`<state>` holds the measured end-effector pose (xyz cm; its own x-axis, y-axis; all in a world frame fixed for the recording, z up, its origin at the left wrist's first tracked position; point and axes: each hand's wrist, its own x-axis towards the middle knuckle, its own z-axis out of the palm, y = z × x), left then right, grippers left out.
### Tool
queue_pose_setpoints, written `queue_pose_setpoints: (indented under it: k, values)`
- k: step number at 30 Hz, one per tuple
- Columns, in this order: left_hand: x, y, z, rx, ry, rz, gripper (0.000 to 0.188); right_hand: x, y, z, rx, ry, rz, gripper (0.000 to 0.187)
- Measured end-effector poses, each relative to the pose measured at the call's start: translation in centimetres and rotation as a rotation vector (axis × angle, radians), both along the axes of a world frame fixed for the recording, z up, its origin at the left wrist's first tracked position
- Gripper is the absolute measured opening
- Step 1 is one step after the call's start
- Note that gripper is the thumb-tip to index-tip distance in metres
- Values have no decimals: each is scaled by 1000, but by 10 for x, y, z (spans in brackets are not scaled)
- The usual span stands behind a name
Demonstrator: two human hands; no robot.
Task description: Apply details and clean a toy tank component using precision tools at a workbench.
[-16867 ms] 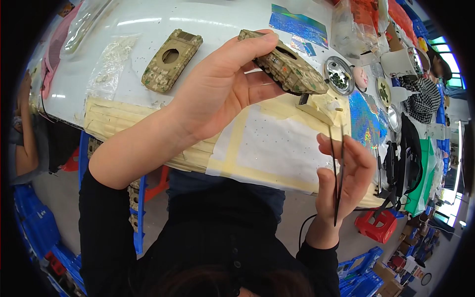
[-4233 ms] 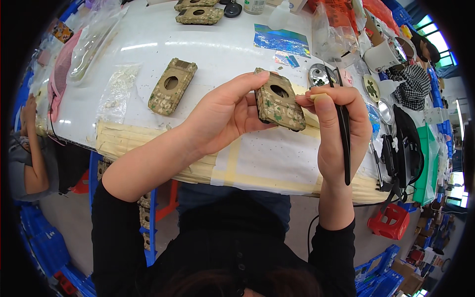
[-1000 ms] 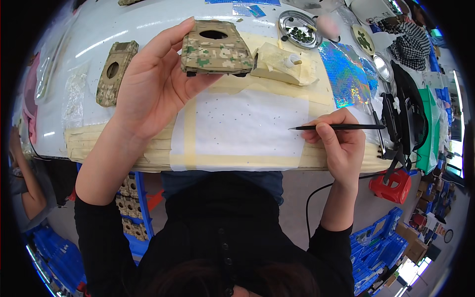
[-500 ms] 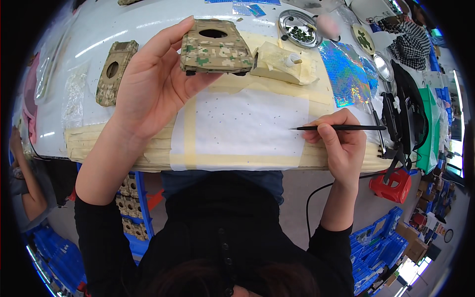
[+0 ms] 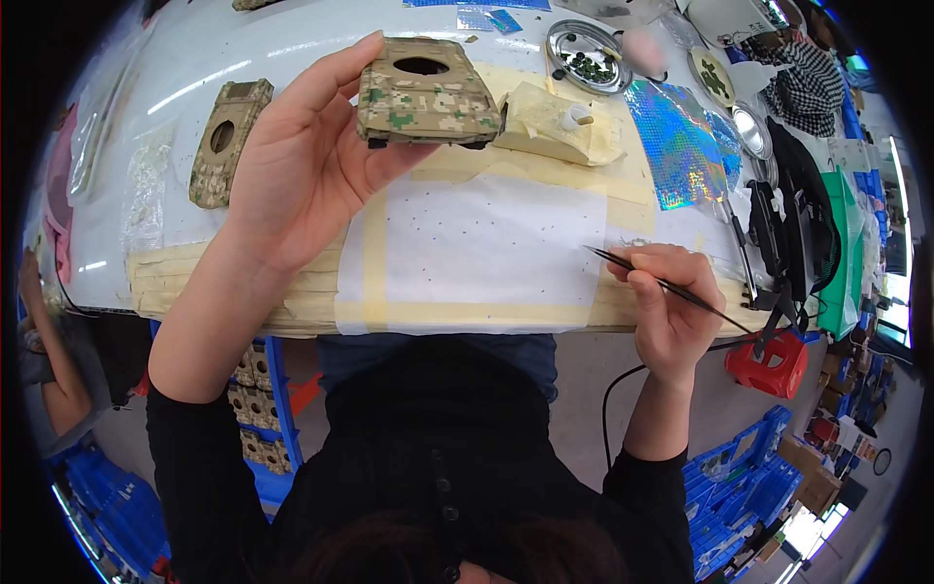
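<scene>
My left hand (image 5: 302,165) is raised at the upper left of the work area. Its fingers and thumb grip a camouflage toy tank hull (image 5: 428,107), with a round hole in its top and the near end tilted towards me. My right hand (image 5: 676,307) pinches slim black tweezers (image 5: 671,285) above the right side of a white cloth (image 5: 467,263). The pointed tip aims up and left, just over the cloth. Tiny dark specks lie scattered across the cloth. Whether the tip holds anything is too small to tell.
Another camouflage hull (image 5: 229,144) lies to the left. Beyond the cloth sit a taped block (image 5: 545,127) bearing a small cup (image 5: 574,117), and a round metal dish (image 5: 589,58) of dark green pieces. Shiny blue sheets (image 5: 676,146) and a green bin (image 5: 839,248) are at right.
My right hand has shifted slightly right and turned, so the tweezers now slant with their tip up and left. The left hand and hull have barely moved.
</scene>
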<state>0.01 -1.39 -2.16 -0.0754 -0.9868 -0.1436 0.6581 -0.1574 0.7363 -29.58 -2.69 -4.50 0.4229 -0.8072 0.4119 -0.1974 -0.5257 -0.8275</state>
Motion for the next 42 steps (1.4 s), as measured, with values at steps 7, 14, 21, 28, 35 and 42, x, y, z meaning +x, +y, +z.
queue_pose_setpoints:
  k: [7,14,21,28,35,42]
  values:
    - [-2,0,1,11,11,16,54,3,-5,6,396,-178,-107,10]
    - [-3,2,2,17,7,25,51,17,4,20,-542,105,44,18]
    - [-6,2,7,52,-19,-8,48,40,13,37,-892,235,101,24]
    - [-6,5,8,72,-15,-17,47,52,12,43,-913,206,155,24]
    - [-7,5,11,95,11,-65,48,72,-9,70,-250,-124,218,14]
    - [-7,9,14,110,34,-51,41,104,-36,88,-47,-111,331,16]
